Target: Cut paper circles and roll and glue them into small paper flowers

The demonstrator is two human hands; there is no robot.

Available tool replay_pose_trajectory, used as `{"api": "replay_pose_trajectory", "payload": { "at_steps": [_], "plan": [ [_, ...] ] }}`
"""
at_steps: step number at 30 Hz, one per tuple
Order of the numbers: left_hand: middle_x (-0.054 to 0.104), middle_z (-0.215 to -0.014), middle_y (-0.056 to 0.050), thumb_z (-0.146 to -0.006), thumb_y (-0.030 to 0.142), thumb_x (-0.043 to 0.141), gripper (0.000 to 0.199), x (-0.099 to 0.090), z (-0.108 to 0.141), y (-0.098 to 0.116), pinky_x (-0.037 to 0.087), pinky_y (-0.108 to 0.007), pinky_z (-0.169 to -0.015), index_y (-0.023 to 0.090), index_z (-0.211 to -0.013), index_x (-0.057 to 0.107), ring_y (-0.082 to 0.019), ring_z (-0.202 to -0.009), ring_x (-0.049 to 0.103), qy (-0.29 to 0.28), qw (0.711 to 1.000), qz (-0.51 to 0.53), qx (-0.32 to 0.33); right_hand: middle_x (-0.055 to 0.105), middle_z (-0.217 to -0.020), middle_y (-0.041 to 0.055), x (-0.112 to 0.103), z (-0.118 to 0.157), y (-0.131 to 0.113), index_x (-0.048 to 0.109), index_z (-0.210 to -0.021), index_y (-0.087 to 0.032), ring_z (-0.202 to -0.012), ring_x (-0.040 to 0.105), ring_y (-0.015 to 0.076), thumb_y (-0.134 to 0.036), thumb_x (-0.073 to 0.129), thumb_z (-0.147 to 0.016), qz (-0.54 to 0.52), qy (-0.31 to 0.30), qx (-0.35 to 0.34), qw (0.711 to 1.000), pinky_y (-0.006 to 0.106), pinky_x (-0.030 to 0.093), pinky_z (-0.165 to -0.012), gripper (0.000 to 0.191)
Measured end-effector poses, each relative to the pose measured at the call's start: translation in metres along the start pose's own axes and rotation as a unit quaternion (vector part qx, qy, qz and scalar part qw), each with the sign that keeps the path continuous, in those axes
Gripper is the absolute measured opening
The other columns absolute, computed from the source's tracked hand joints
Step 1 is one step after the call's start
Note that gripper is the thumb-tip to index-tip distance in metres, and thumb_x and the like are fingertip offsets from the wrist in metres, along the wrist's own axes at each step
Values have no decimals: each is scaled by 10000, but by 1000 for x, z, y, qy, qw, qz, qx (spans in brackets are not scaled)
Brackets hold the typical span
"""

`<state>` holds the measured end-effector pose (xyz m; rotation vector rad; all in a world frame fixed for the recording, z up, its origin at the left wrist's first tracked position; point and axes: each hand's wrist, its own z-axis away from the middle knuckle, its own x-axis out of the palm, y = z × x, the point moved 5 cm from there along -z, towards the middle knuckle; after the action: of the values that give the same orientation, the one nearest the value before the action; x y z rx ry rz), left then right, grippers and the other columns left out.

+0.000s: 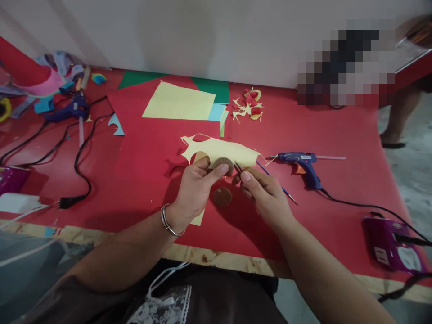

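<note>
A pale yellow sheet [232, 150] with curved cut-outs along its left side is raised over the red table. My left hand [194, 186] is closed on it, the thumb pressing a round brown disc [222, 165] against the sheet. Just right of the disc, my right hand [265, 193] is closed around small dark scissors [238, 168], whose tips touch or nearly touch the sheet. A second brown disc [222, 196] lies on the table between my hands. Part of another yellow piece [198, 218] shows beneath my left wrist.
Right of my hands lie a blue glue gun [300, 159], a thin blue tool [286, 194] and a purple box [393, 243]. Paper sheets [178, 101] and scraps [249, 105] lie behind. Another glue gun [72, 108] and cables are left. A person's leg [401, 117] shows at right.
</note>
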<state>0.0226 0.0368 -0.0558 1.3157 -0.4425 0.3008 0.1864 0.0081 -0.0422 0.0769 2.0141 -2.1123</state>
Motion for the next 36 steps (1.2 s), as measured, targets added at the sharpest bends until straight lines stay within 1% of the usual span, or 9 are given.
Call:
{"api": "replay_pose_trajectory", "payload": {
  "at_steps": [4,7,11,16,20,25,28,32,36],
  "plan": [
    [750,-842,-9,-738,409,972,335,2,1,-4,567,-279,-794,180,-833,747,-140,-820,698,-15,1000,-1,-18,429,-645,-45,-2,-1,5,662,-816,-203,-589,350,111,-670,644,-1003,-37,1,15,999,296,256,-548,503],
    [753,-838,-15,-753,425,961,333,4,1,-7,578,-279,-745,182,-813,741,-146,-793,710,-30,999,-9,-26,410,-624,-53,-2,-2,7,690,-825,-199,-572,324,107,-673,664,-987,-59,2,26,998,296,246,-538,502],
    [684,-757,13,-747,417,970,366,1,2,-8,547,-253,-667,182,-734,688,-123,-728,671,-17,999,-25,-24,396,-620,-55,-3,-2,3,678,-782,-205,-571,314,105,-650,702,-970,-64,9,19,998,291,266,-546,484],
    [624,-708,28,-730,430,975,440,-1,3,-5,502,-251,-617,178,-672,619,-106,-665,613,-13,999,-42,-18,360,-585,-62,-3,-2,-1,703,-796,-207,-558,301,112,-675,695,-961,-51,10,19,998,295,277,-547,496],
    [559,-669,44,-731,396,971,478,-1,2,-4,480,-259,-645,181,-623,559,-92,-655,556,-16,999,-47,-8,375,-605,-57,-5,-2,-4,676,-766,-205,-564,305,107,-678,702,-954,-41,8,18,999,291,281,-549,510],
    [588,-695,24,-747,399,953,418,0,1,-3,505,-292,-719,185,-658,605,-128,-741,598,-25,998,-52,-13,380,-619,-54,-5,-1,-6,646,-760,-204,-574,308,107,-684,673,-971,-21,3,16,1000,286,273,-549,526],
    [598,-697,20,-718,399,966,419,0,1,-2,510,-304,-727,186,-662,609,-134,-737,597,-18,998,-52,-19,412,-654,-41,-3,0,-2,628,-776,-205,-584,310,109,-681,635,-999,-25,-6,17,1000,284,252,-535,526],
    [559,-675,35,-707,398,962,444,0,1,-3,491,-300,-727,185,-642,578,-123,-720,572,-16,998,-47,-31,451,-702,-23,-2,1,3,631,-812,-208,-595,321,112,-679,598,-1022,-24,-17,20,999,282,236,-519,517],
    [579,-701,33,-705,405,962,435,1,1,-1,477,-297,-720,182,-652,592,-118,-718,568,-17,998,-46,-25,451,-726,-17,-3,2,6,610,-808,-212,-603,327,113,-690,581,-1025,-20,-8,29,999,280,223,-506,526]
  ]
}}
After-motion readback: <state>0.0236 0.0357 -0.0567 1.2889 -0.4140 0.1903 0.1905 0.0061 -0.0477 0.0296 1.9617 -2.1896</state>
